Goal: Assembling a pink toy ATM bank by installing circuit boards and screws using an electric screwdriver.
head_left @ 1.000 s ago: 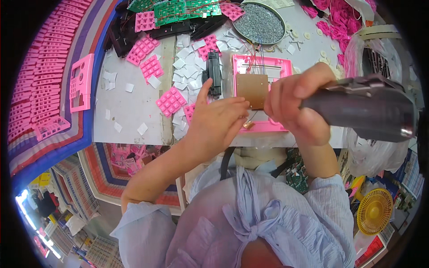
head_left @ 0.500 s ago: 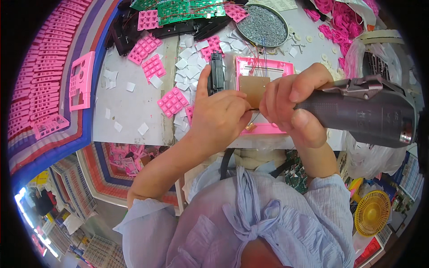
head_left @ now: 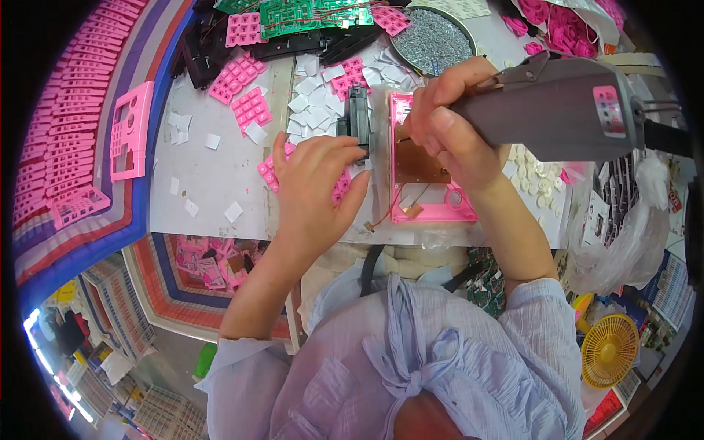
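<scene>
My right hand (head_left: pixel 462 136) is wrapped round a dark grey electric screwdriver (head_left: pixel 546 110), its body lying across the right side and its tip hidden behind my fingers. Below it lies a pink plastic casing (head_left: pixel 433 213) with a brown circuit board (head_left: pixel 418 163) in it. Thin wires hang from the casing's lower left. My left hand (head_left: pixel 314 180), fingers spread, hovers over or rests on pink rubber keypads (head_left: pixel 268 174); I cannot tell which. Its fingertips reach the lower end of a narrow black plastic part (head_left: pixel 358 110), left of the casing.
White paper squares (head_left: pixel 312 95) are scattered over the table. A round tray of small screws (head_left: pixel 433 44) stands at the back, beside green circuit boards (head_left: pixel 293 16). White round pieces (head_left: pixel 539 176) lie at the right. Stacked pink casings (head_left: pixel 81 110) fill the left side.
My left hand has moved left, from the casing to the keypads and black part, and its fingers have spread. The screwdriver and my right hand have risen slightly away and tilted.
</scene>
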`<action>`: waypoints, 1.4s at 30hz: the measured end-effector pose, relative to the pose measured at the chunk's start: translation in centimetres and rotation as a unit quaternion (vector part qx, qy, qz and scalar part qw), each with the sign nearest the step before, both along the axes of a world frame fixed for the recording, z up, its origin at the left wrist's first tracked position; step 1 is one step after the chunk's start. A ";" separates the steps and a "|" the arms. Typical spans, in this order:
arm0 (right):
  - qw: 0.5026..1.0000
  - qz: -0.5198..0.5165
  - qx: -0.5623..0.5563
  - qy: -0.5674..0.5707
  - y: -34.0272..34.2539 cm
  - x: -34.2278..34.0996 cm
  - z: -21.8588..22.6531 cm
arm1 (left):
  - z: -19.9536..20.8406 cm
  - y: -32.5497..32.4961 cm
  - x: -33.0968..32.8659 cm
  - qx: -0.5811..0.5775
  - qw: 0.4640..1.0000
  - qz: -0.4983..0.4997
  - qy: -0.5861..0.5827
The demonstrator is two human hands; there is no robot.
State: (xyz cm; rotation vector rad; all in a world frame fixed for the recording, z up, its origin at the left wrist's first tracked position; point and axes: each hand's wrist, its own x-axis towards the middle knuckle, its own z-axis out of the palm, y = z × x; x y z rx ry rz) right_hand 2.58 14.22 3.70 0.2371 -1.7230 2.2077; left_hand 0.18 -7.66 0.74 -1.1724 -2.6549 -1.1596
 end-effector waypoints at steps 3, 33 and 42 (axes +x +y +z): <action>0.997 0.009 0.074 0.031 0.0 -0.6 -0.5 | -0.3 -0.2 0.2 0.001 1.000 0.000 -0.011; 0.924 0.085 0.344 -0.145 3.5 6.1 0.1 | 0.8 3.8 3.3 0.011 0.990 -0.141 -0.030; 0.896 0.159 0.370 -0.185 4.3 5.7 0.5 | 1.8 3.4 3.2 0.050 0.959 -0.086 -0.265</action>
